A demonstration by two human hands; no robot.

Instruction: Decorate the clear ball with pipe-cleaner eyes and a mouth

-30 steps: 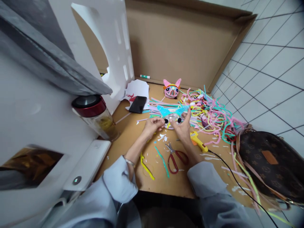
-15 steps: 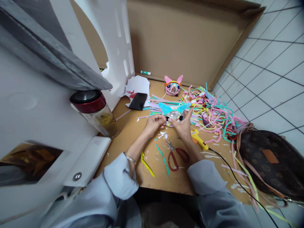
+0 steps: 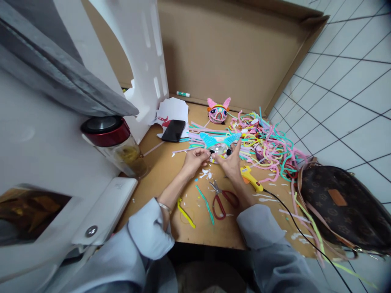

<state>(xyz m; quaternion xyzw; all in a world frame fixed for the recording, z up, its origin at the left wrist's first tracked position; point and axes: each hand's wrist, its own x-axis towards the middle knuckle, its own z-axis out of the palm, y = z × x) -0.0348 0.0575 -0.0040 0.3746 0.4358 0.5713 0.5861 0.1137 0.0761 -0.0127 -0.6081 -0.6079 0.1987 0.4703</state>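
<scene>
A clear rounded craft piece [image 3: 219,149] with blue fuzzy ears [image 3: 208,140] and black round spots lies mid-table. At its left black spot, my left hand [image 3: 196,159] has thumb and fingers pinched together. My right hand [image 3: 230,162] holds the piece's lower front and right side, its thumb near the left fingertips and a finger raised by the right ear. Both hands partly cover the piece. Behind it stands a similar finished-looking face with pink ears [image 3: 218,114]. Red-handled scissors [image 3: 220,199] lie open below my hands.
A yellow glue gun [image 3: 251,179] with a black cable lies right of my right wrist. Tangled fuzzy stems [image 3: 269,142] spread behind it. A phone [image 3: 173,130] rests on paper, a lidded jar [image 3: 122,148] stands left, and a brown bag [image 3: 345,203] sits right.
The whole view has shifted slightly, so everything appears a little further left. Both hands keep nearly the same hold on the craft piece.
</scene>
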